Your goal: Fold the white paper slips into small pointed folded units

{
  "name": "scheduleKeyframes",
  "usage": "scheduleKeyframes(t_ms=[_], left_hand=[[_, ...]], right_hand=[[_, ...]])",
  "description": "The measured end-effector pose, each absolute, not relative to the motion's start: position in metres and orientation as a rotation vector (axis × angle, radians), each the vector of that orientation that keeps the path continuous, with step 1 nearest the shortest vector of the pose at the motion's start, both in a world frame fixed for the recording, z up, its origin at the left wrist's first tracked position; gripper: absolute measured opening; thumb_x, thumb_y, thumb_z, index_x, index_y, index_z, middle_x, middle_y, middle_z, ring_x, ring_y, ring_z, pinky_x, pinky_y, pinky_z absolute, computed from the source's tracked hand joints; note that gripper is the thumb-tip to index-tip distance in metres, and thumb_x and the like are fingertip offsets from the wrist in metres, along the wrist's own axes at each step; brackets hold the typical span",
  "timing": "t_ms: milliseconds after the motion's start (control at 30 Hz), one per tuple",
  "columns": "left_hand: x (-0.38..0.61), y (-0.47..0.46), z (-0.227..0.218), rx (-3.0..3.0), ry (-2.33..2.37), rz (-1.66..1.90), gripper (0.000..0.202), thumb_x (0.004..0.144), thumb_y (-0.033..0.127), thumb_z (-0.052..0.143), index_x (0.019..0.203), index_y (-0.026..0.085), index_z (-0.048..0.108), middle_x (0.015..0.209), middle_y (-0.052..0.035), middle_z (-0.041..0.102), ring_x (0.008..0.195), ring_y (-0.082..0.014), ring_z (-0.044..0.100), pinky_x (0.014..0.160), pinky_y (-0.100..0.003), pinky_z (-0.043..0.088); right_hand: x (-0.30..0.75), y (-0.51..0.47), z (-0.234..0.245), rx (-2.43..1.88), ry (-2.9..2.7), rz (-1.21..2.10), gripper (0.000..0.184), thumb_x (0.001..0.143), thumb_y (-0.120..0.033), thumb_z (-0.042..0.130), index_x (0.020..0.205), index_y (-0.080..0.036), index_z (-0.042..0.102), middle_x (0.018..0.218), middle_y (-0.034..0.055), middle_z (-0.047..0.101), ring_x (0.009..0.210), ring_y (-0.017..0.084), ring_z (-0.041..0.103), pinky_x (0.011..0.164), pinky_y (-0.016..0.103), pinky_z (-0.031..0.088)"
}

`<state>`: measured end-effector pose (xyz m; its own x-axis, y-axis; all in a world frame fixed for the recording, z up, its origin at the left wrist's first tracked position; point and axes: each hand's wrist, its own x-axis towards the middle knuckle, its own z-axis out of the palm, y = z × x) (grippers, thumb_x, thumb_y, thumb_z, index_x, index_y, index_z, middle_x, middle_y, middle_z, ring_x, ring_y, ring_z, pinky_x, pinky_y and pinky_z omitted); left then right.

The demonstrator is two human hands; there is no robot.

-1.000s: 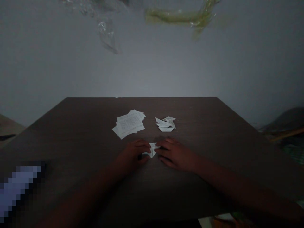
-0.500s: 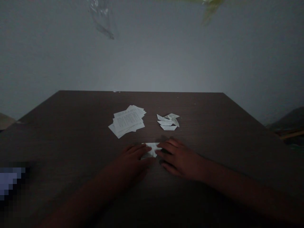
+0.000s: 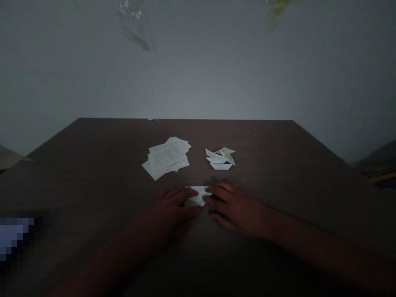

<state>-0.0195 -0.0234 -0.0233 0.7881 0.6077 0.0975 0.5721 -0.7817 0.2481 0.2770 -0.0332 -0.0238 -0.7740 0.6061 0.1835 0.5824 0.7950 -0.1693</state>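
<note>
A small folded piece of printed paper [image 3: 194,201] lies flat on the dark wooden table between my hands. From its left side, my left hand [image 3: 175,207] reaches over it, fingers stretched out and a fingertip on the paper. My right hand [image 3: 232,206] rests at the right, fingers spread, with its fingertips on the paper's right end. Both hands are open and partly cover the paper, and the dim light hides detail.
Beyond my left hand lies a loose pile of printed sheets [image 3: 168,159]. Several folded paper strips [image 3: 220,167] sit to its right. A clear plastic bag [image 3: 133,24] hangs on the wall behind the table [image 3: 262,142]. A blurred-out bluish object [image 3: 12,235] is at the left.
My left hand's thumb has shifted slightly right along the paper's near edge. The right hand stays almost in place, and the view has moved a little.
</note>
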Motion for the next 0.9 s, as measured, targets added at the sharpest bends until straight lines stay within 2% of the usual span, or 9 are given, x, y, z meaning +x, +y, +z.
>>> scheduleKeyframes(t_ms=[233, 367, 467, 533, 733, 833, 900], left_hand=[[-0.019, -0.026, -0.003, 2.680, 0.935, 0.214, 0.047, 0.102, 0.010, 0.072, 0.143, 0.032, 0.080, 0.160, -0.0081, 0.073, 0.147, -0.0385, 0.067, 0.121, -0.058, 0.055], [-0.018, -0.024, -0.001, 2.692, 0.931, 0.207, 0.044, 0.103, 0.010, 0.071, 0.141, 0.031, 0.082, 0.158, -0.0099, 0.074, 0.145, -0.0400, 0.070, 0.118, -0.060, 0.058], [-0.019, -0.023, -0.013, 2.743, 0.902, 0.128, 0.043, 0.102, 0.015, 0.077, 0.143, 0.029, 0.081, 0.161, -0.0144, 0.071, 0.147, -0.0447, 0.068, 0.120, -0.070, 0.056], [-0.021, -0.024, -0.024, 2.768, 0.938, 0.142, 0.045, 0.102, 0.019, 0.079, 0.145, 0.032, 0.079, 0.167, -0.0136, 0.066, 0.152, -0.0467, 0.064, 0.123, -0.075, 0.051], [-0.026, -0.028, -0.042, 2.794, 0.917, 0.204, 0.045, 0.103, 0.021, 0.079, 0.146, 0.033, 0.078, 0.169, -0.0119, 0.064, 0.154, -0.0442, 0.062, 0.128, -0.072, 0.048], [-0.025, -0.028, -0.030, 2.798, 0.912, 0.187, 0.045, 0.102, 0.020, 0.079, 0.145, 0.035, 0.079, 0.170, -0.0130, 0.064, 0.153, -0.0468, 0.062, 0.125, -0.075, 0.050], [-0.022, -0.029, -0.018, 2.782, 0.856, 0.142, 0.045, 0.104, 0.019, 0.076, 0.146, 0.034, 0.078, 0.170, -0.0124, 0.064, 0.153, -0.0457, 0.063, 0.124, -0.072, 0.052]], right_hand=[[0.278, -0.034, -0.023, -0.921, -2.754, 0.181, 0.041, 0.115, -0.033, 0.065, 0.151, -0.015, 0.072, 0.152, 0.0207, 0.073, 0.144, 0.038, 0.065, 0.120, 0.061, 0.057], [0.278, -0.034, -0.022, -0.910, -2.747, 0.184, 0.041, 0.116, -0.035, 0.064, 0.151, -0.014, 0.072, 0.152, 0.0214, 0.073, 0.144, 0.038, 0.065, 0.121, 0.061, 0.057], [0.277, -0.033, -0.023, -0.918, -2.748, 0.174, 0.041, 0.116, -0.034, 0.065, 0.151, -0.016, 0.072, 0.152, 0.0203, 0.073, 0.144, 0.038, 0.065, 0.120, 0.060, 0.057], [0.277, -0.033, -0.023, -0.919, -2.744, 0.178, 0.041, 0.115, -0.034, 0.066, 0.151, -0.016, 0.073, 0.152, 0.0204, 0.073, 0.144, 0.038, 0.065, 0.121, 0.060, 0.056], [0.278, -0.034, -0.024, -0.922, -2.752, 0.202, 0.042, 0.115, -0.033, 0.065, 0.151, -0.014, 0.072, 0.153, 0.0212, 0.073, 0.145, 0.039, 0.065, 0.121, 0.062, 0.056], [0.278, -0.035, -0.023, -0.927, -2.739, 0.228, 0.043, 0.114, -0.033, 0.066, 0.153, -0.016, 0.072, 0.156, 0.0216, 0.071, 0.147, 0.040, 0.063, 0.121, 0.064, 0.056], [0.278, -0.035, -0.023, -0.929, -2.730, 0.237, 0.043, 0.113, -0.032, 0.067, 0.153, -0.017, 0.072, 0.157, 0.0205, 0.071, 0.147, 0.039, 0.063, 0.122, 0.062, 0.055]])
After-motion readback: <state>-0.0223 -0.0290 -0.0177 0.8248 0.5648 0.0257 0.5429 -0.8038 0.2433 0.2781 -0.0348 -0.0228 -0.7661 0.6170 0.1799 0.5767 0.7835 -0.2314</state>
